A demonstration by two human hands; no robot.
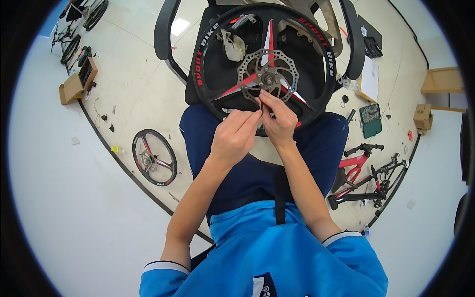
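A black bicycle wheel with red-and-white spokes lies flat across a black office chair and my thighs. Its silver brake disc faces up around the hub. At the disc's near edge, my left hand and my right hand meet with fingers pinched. Between their fingertips shows a short thin dark rod, perhaps a hex key; most of it is covered. Beyond the disc, a crumpled whitish glove or cloth rests between the spokes.
Armrests flank the wheel. A second wheel lies on the floor at left, near an opened cardboard box. At right are a green case of small parts, a red bike frame and a black frame.
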